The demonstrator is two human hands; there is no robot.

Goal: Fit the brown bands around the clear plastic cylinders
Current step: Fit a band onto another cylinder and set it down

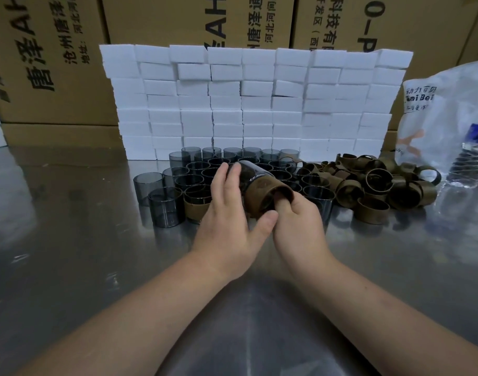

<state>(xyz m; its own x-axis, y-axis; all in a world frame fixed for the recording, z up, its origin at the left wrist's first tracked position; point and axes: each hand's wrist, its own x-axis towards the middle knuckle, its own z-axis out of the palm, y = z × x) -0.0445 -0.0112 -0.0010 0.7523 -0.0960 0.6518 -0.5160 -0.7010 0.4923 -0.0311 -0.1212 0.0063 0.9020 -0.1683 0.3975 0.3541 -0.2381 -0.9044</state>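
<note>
My left hand (232,210) grips a smoky clear plastic cylinder (250,172) that lies tilted above the table. A brown band (267,196) sits around its near end. My right hand (300,223) holds that band, with fingers hooked inside its open rim. Behind the hands stands a cluster of several bare cylinders (202,169). One cylinder with a brown band around it (196,208) stands at the front of the cluster, just left of my left hand. A heap of loose brown bands (379,183) lies to the right.
A wall of stacked white foam blocks (254,104) stands behind the cylinders, with cardboard boxes (51,58) behind it. A white plastic bag (449,109) and a clear water bottle (468,164) are at the right. The table (83,253) is shiny metal.
</note>
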